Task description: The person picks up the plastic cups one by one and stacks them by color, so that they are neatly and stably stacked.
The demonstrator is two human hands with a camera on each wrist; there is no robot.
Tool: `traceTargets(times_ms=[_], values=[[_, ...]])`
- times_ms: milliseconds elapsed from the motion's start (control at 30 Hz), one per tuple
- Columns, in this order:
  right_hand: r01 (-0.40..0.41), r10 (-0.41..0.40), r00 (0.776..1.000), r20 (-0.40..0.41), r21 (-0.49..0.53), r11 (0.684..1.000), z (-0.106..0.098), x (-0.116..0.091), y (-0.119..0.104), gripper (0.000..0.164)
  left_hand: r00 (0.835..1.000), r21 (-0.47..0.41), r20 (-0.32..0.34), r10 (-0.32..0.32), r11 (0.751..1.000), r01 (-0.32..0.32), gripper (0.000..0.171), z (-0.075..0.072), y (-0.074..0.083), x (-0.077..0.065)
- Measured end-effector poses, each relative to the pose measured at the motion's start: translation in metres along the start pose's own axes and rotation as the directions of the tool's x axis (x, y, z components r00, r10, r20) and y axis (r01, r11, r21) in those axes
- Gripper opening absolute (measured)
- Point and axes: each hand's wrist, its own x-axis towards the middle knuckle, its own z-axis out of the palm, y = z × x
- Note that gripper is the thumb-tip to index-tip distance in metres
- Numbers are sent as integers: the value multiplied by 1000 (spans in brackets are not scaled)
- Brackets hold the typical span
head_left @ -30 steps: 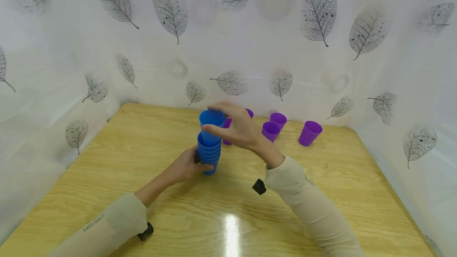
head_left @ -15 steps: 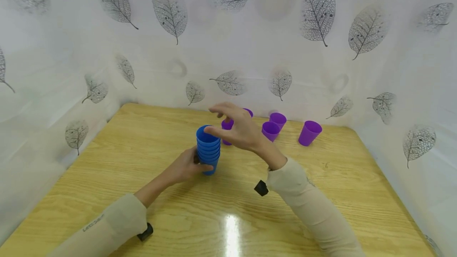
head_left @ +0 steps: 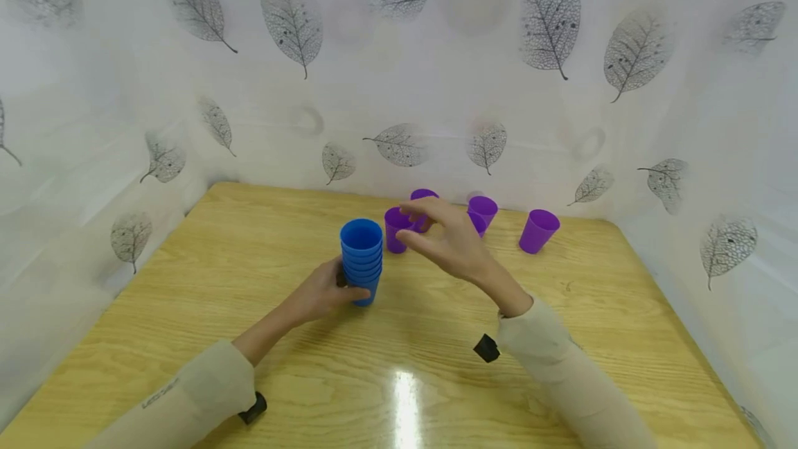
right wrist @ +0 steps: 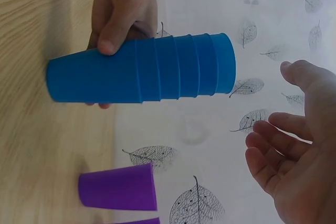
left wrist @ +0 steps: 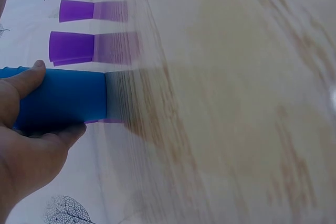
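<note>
My left hand (head_left: 324,289) grips the lower part of a stack of several nested blue cups (head_left: 362,255), which stands upright on the table. In the left wrist view the thumb and fingers wrap the bottom blue cup (left wrist: 63,98). My right hand (head_left: 451,238) is raised to the right of the stack, fingers loosely bent and holding nothing. In the right wrist view this hand (right wrist: 299,145) is apart from the top rim of the blue stack (right wrist: 142,69). Behind it, in the head view, are purple cups (head_left: 397,231), partly covered by the hand.
Several purple cups stand upright toward the back of the wooden table (head_left: 299,380), one purple cup (head_left: 539,232) apart at the right. A leaf-patterned white curtain (head_left: 399,75) encloses the table's back and sides.
The right hand lowered a blue cup into the stack and let it go. It has since moved right, away from the rim. The left hand keeps its grip.
</note>
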Motion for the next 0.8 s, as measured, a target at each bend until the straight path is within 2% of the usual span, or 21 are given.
traceTargets(times_ms=[167,400,533,800], values=[[-28,29,999,-19,31,999,-8,-20,9,38,1000,-8,-3,-18,1000,18,68,0,0,1],[-150,150,989,3,60,987,-18,-49,21,39,1000,15,-17,-26,1000,26,68,0,-1,1],[-182,183,983,-10,58,982,-24,-63,28,38,999,17,-29,-38,999,38,68,1,-1,2],[-255,257,966,-38,49,966,-37,-93,48,39,999,25,-25,-23,999,24,70,4,0,2]])
